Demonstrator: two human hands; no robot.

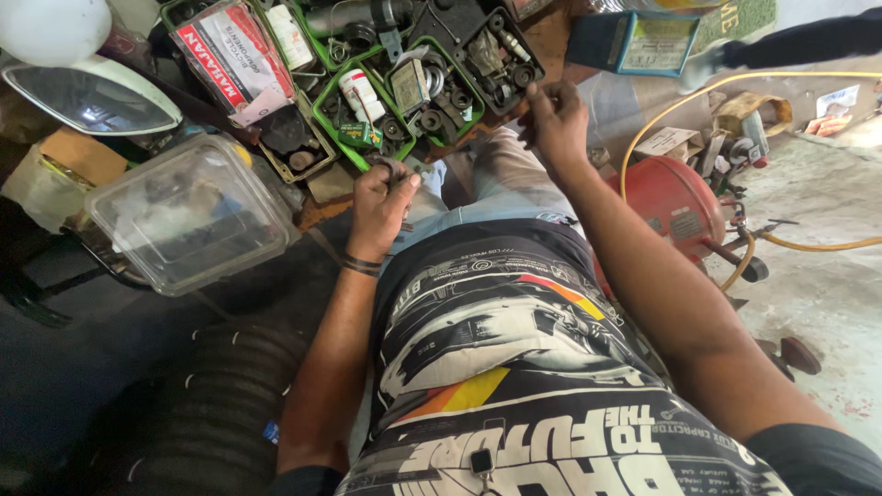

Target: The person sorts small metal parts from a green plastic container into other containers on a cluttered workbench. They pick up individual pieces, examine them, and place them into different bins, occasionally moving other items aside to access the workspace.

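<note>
Wooden bench (551, 37) under green trays (342, 138)

The clear plastic container (188, 213) looks glossy and scuffed. The green trays (342, 118) are shiny plastic, filled with dull, greasy metal parts (441, 101). The red tank (669, 200) right of the trays is painted metal with a soft sheen; its yellow hose (808, 244) is smooth rubber. The T-shirt (514, 367) is matt printed cloth, and the floor (818, 294) is rough concrete.
</note>
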